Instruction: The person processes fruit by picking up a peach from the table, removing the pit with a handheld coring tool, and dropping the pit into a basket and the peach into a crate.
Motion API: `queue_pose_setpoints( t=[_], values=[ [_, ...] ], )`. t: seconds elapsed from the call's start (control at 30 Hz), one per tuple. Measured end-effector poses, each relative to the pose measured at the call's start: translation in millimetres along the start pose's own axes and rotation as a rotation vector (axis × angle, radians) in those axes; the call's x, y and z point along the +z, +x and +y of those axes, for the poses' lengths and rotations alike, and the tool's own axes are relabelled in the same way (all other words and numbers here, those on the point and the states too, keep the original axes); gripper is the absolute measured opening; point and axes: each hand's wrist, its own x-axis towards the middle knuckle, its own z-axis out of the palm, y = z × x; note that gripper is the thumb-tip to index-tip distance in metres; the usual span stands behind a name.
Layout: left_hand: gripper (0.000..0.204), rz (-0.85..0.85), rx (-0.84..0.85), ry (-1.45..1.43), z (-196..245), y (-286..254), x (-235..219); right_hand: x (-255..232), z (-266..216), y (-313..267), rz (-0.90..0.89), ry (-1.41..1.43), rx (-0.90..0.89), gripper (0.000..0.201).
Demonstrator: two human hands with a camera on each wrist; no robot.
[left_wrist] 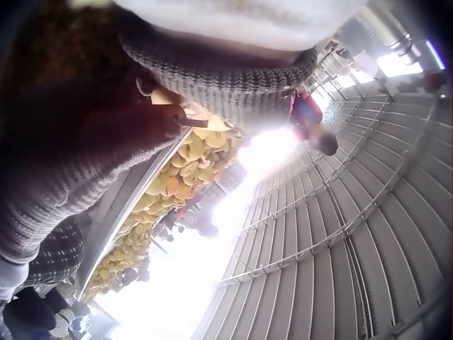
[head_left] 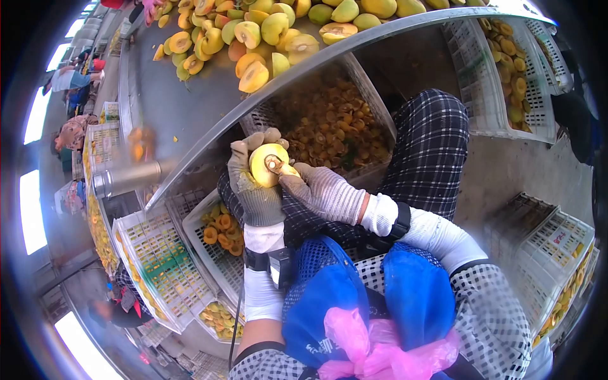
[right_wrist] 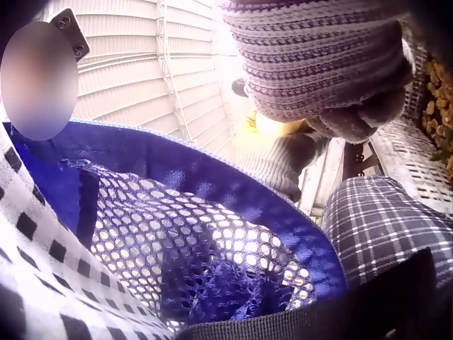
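Note:
In the head view my gloved left hand (head_left: 256, 190) grips a yellow peach half (head_left: 263, 166), cut face up, with its brown-edged pit hollow showing. My gloved right hand (head_left: 326, 193) is right against the fruit, thumb and fingers curled at the hollow. A small flat metal tool (left_wrist: 195, 123) sticks out from the right fingers in the left wrist view; its handle is hidden in the hand. Below both hands stands a crate (head_left: 373, 95) with many brownish peach scraps (head_left: 335, 123). In the right wrist view the right glove (right_wrist: 325, 64) partly covers the peach half (right_wrist: 279, 126).
A metal table (head_left: 183, 114) with a raised rim carries a heap of cut peaches (head_left: 253, 35). White crates of peach pieces stand at left (head_left: 164, 259), upper right (head_left: 481, 82) and lower right (head_left: 538, 253). Plaid-covered knees (head_left: 434, 139) flank the scrap crate. Other people are at far left.

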Motion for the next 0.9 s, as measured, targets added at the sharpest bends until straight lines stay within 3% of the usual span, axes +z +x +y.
queue_pose_setpoints(
  t=[0.03, 0.07, 0.17, 0.23, 0.3, 0.37, 0.47, 0.53, 0.57, 0.63, 0.67, 0.73, 0.77, 0.83, 0.87, 0.9],
  values=[
    [0.061, -0.050, -0.147, -0.135, 8, 1, 7, -1, 2, 1, 0.005, 0.006, 0.003, 0.037],
    [0.072, 0.110, -0.277, -0.118, 19, -1, 35, -1, 6, 3, 0.004, -0.037, 0.016, 0.045],
    [0.077, 0.021, -0.344, 0.087, 21, 8, 20, -1, 7, 2, -0.014, -0.036, 0.035, 0.053],
    [0.077, 0.020, -0.305, 0.061, 12, 4, 23, 2, 9, 3, -0.031, 0.005, 0.038, 0.053],
    [0.073, 0.105, 0.114, 0.271, -2, -1, 29, 9, 16, 7, -0.080, 0.300, 0.037, 0.053],
    [0.068, 0.113, 0.197, 0.236, -8, 0, 32, 6, 11, 3, -0.090, 0.388, 0.016, 0.050],
    [0.064, 0.101, 0.112, 0.248, 2, 8, 33, 1, 9, 5, -0.078, 0.378, 0.043, 0.048],
    [0.065, 0.106, -0.446, 0.313, 21, 16, 30, 1, 9, 2, -0.086, 0.240, 0.095, 0.048],
    [0.065, 0.102, -0.442, 0.313, 18, 15, 31, 0, 7, 4, -0.084, 0.238, 0.090, 0.048],
    [0.066, 0.111, -0.025, 0.409, 5, 6, 31, 3, 6, 3, -0.121, 0.419, 0.064, 0.049],
    [0.066, 0.109, -0.026, 0.409, -3, 5, 28, 3, 9, 3, -0.118, 0.419, 0.064, 0.049],
    [0.068, 0.055, 0.252, 0.439, -14, 7, 25, -1, 12, 2, -0.116, 0.322, -0.094, 0.050],
    [0.068, 0.054, 0.251, 0.437, -12, 8, 22, -4, 11, 2, -0.114, 0.321, -0.093, 0.050],
    [0.070, -0.108, -0.215, 0.178, 4, 18, 19, -13, 6, 4, -0.207, 0.282, 0.108, 0.050],
    [0.068, -0.092, -0.371, 0.189, 17, 18, 23, -8, 13, 3, -0.102, 0.196, 0.001, 0.050],
    [0.068, -0.093, -0.370, 0.188, 18, 17, 21, -3, 16, 3, -0.102, 0.194, 0.000, 0.050]
  ],
)
